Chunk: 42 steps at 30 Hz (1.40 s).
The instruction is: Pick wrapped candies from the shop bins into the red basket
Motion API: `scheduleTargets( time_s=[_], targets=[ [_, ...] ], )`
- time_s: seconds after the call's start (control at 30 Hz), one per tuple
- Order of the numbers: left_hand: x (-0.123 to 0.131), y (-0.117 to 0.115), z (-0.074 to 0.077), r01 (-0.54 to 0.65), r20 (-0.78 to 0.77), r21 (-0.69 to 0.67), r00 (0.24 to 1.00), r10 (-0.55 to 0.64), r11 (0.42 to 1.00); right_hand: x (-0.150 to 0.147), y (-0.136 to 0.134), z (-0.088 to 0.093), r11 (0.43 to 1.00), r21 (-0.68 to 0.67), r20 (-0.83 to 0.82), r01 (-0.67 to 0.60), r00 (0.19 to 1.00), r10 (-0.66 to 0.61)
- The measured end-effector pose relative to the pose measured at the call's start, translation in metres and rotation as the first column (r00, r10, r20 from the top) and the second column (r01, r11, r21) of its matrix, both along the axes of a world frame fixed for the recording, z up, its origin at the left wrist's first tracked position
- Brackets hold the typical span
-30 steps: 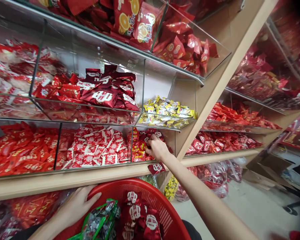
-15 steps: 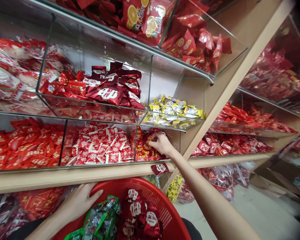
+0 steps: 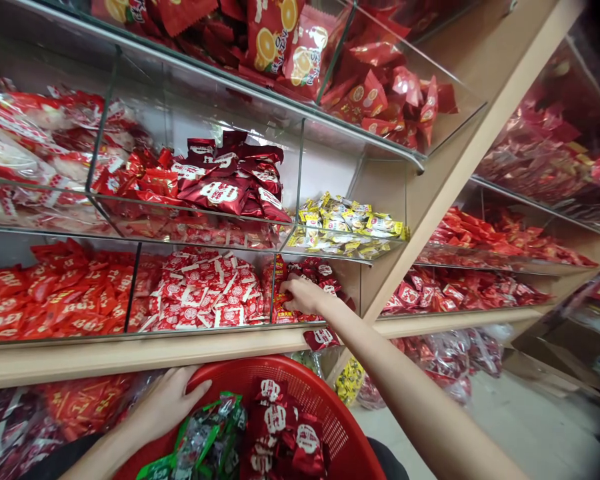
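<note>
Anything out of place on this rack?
Yes: a dark red foil snack packet hangs over the front of the beige wooden shelf edge, just below the person's right hand. It looks odd because it sits outside the clear acrylic bin, while the packets around it lie inside.

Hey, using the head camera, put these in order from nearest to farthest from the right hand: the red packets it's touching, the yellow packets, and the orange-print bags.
1. Red packets: under the fingers of the right hand, in the lower glass bin.
2. Yellow packets: one shelf up, to the hand's right.
3. Orange-print bags: top shelf, above the hand.
</note>
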<state>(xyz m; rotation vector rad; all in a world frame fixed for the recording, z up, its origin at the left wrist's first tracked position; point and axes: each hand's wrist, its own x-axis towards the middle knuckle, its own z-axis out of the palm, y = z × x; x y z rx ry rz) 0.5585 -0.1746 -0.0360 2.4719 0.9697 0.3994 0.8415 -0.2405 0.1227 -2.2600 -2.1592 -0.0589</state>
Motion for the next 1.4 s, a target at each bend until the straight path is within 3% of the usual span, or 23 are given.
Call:
scheduleTargets(
  time_s=[0.13, 0.27, 0.53, 0.8, 1.0, 1.13, 1.3, 1.4],
  targets=[
    [0.000, 0.001, -0.003, -0.001, 0.033, -0.010, 0.999, 0.001, 1.000, 0.000, 0.009, 0.001, 0.999, -0.037, 0.022, -0.003, 1.000, 0.004],
    [0.000, 0.000, 0.000, -0.010, 0.028, -0.003, 1.000, 0.010, 1.000, 0.003, 0.006, 0.005, 1.000, 0.012, 0.023, -0.012, 1.000, 0.012],
    [-0.001, 0.000, 0.003, -0.007, -0.026, 0.016, 1.000, 0.008, 1.000, 0.009, -0.029, 0.009, 0.954, 0.290, -0.110, -0.081, 0.987, 0.117],
    [-0.002, 0.000, 0.004, 0.002, -0.031, -0.001, 1.000, -0.002, 1.000, 0.014, -0.054, 0.020, 0.942, 0.335, -0.105, 0.017, 0.994, 0.019],
    [0.000, 0.000, 0.003, 0.001, -0.031, 0.019, 1.000, 0.000, 1.000, 0.025, -0.039, 0.019, 0.974, 0.224, -0.078, 0.037, 0.997, -0.020],
    [-0.001, 0.000, 0.001, 0.013, -0.060, 0.039, 0.998, -0.011, 0.999, 0.012, -0.025, 0.014, 0.995, 0.099, -0.056, -0.025, 0.998, 0.031],
    [-0.002, 0.002, -0.002, 0.021, -0.042, 0.047, 0.999, -0.019, 0.999, -0.009, -0.009, 0.012, 0.983, -0.179, -0.014, 0.026, 1.000, -0.028],
    [-0.002, 0.002, 0.000, 0.017, -0.037, 0.048, 0.999, -0.015, 0.999, -0.016, -0.005, 0.012, 0.973, -0.227, 0.024, 0.038, 0.999, -0.034]
  ],
)
